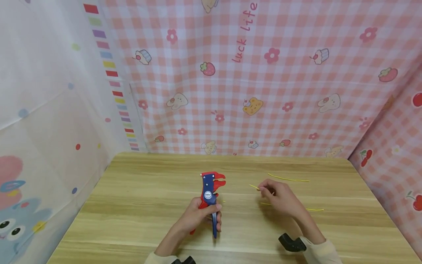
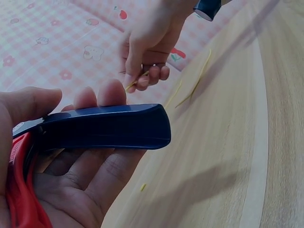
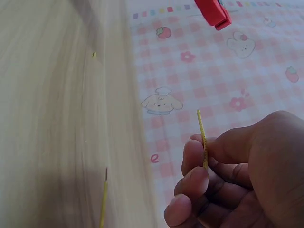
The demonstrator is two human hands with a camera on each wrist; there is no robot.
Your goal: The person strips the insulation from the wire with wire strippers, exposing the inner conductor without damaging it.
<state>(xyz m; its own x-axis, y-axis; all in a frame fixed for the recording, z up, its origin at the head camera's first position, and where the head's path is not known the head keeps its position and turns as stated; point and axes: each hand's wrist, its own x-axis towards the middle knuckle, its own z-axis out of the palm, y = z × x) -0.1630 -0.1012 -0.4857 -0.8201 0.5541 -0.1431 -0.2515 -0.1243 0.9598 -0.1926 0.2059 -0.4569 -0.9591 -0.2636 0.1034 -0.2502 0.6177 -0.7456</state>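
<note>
- Left hand [image 1: 197,217], lower centre of the head view: fingers and thumb curled round the handles of a red-and-blue wire stripper [image 1: 208,187].
- Stripper held head up, its red jaws pointing right, a gap between them; round white emblem on the blue body. Left wrist view: blue handle crosses the middle of the frame, lying over the fingers; red handle at lower left.
- Right hand [image 1: 279,196], right of centre in the lower half: thumb and fingertips pinch a thin yellow wire [image 1: 253,186]. Its free end points left, towards the stripper, well apart from it.
- Right wrist view: held wire stands nearly upright, right of centre, yellow to its tip; red end of the stripper at the top edge.
- Second yellow wire [image 1: 290,178] on the wooden table [image 1: 132,205], above the right hand in the frame, slightly bent.
- Third yellow wire [image 1: 314,209] runs out to the right of the right hand; another yellow stretch shows left of it. Hand covers the middle; cannot tell for certain that both are one wire.
- Right wrist view, lower left: a wire on the table with a thin dark tip.
- Tiny yellow scrap [image 1: 224,201] on the table, just right of the stripper.
- Black device [image 1: 291,242] at the right wrist, beside a pale sleeve [image 1: 321,252].
- Pink checked cloth [image 1: 230,88] behind the table, lettered "luck life" at upper centre.
</note>
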